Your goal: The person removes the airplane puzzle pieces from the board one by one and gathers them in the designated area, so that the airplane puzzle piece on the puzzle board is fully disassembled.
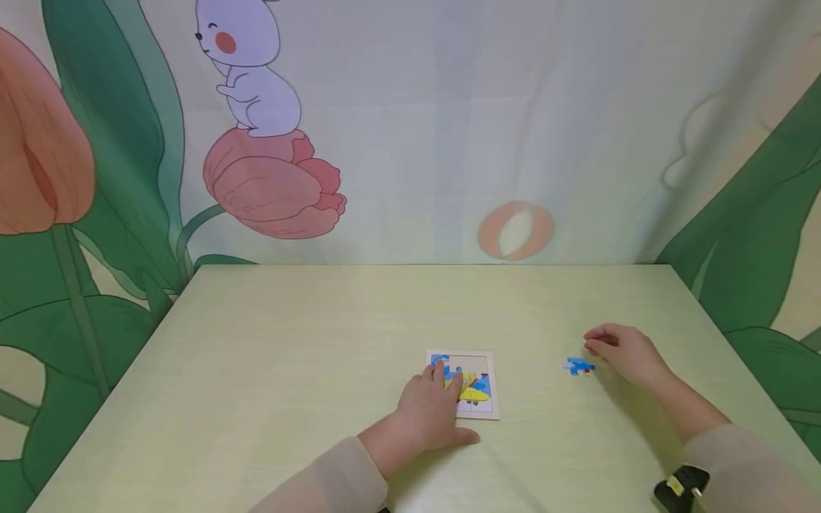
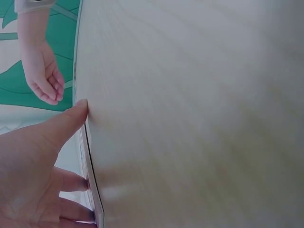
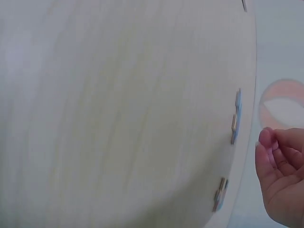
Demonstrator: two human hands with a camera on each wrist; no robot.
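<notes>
My left hand (image 1: pixel 431 410) rests on a small puzzle board (image 1: pixel 496 388) with a pale frame, fingers spread over its left part and thumb on the table below it. The board carries a picture in blue, white and yellow, with a beige bare patch at its upper right; my fingers hide part of it. To the right lie blue puzzle pieces (image 1: pixel 579 366), seen edge-on in the right wrist view as two small groups. Just beside them, above the table, my right hand (image 1: pixel 631 356) hovers with loosely bent fingers and nothing visible in them.
The pale wooden table (image 1: pixel 288 356) reaches back to a curtain (image 1: pixel 410 142) printed with tulips, leaves and a white animal. A dark wrist device (image 1: pixel 681 489) sits at the right sleeve.
</notes>
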